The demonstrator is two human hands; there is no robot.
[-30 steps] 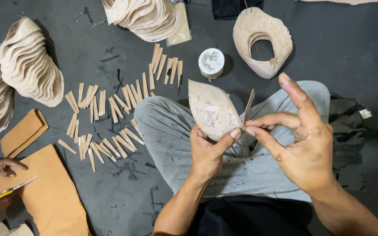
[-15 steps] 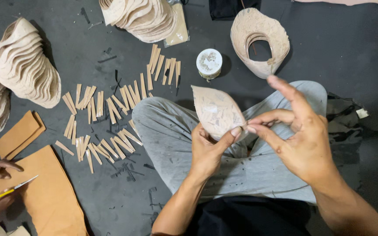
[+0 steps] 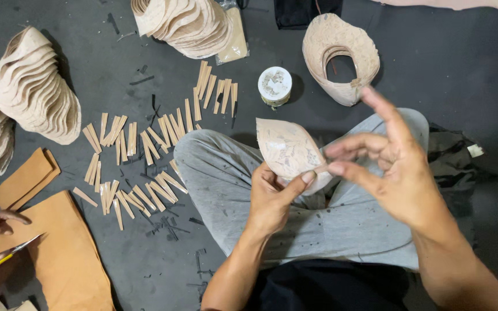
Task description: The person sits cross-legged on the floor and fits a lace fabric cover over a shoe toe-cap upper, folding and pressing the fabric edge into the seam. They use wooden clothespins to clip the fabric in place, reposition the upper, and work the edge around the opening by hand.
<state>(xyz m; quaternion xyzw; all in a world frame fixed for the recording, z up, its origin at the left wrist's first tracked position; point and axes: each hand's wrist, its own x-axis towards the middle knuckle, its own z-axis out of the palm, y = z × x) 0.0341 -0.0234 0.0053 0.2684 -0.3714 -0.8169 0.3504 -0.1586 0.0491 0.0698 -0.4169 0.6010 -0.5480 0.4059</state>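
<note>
Pale leaf-shaped piece (image 3: pixel 288 151) pinched in left hand (image 3: pixel 272 198); right hand (image 3: pixel 396 167) just beside, fingers loosely spread

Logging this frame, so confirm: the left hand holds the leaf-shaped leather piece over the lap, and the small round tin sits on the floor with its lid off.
Wrong on the tin: the head view shows its lid on. The left hand does hold the leaf-shaped leather piece over the lap.

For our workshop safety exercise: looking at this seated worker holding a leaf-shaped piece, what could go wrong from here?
1. The left hand pinches the pale leaf-shaped leather piece only at its lower edge; it might slip from that grip.
2. The small round white-lidded tin sits close to the grey-trousered knee; a leg shift could knock it over.
</note>
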